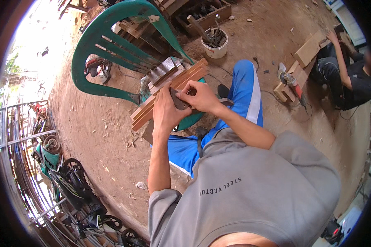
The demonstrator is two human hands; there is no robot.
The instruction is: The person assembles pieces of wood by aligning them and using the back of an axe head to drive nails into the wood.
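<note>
In front of me, my left hand [166,110] and my right hand [200,97] come together over a green plastic chair [83,72]. Between them they grip a small flat dark-brown piece [179,100], whose material I cannot make out. The left hand is wrapped around its side and lower edge, while the right fingers pinch its upper right part. Long reddish-brown wooden strips [143,117] lie side by side across the chair seat, just beyond and under the hands. Several shorter wood pieces [165,74] rest on the strips' far side, against the chair back.
A white bucket [215,51] of scraps stands beyond the chair. At right, a co-worker [350,78] sits by wooden boards [309,49] and a red angle grinder [294,87]. Cables and wood chips lie on the earthen floor. Bicycles [76,181] lean by a metal fence at left.
</note>
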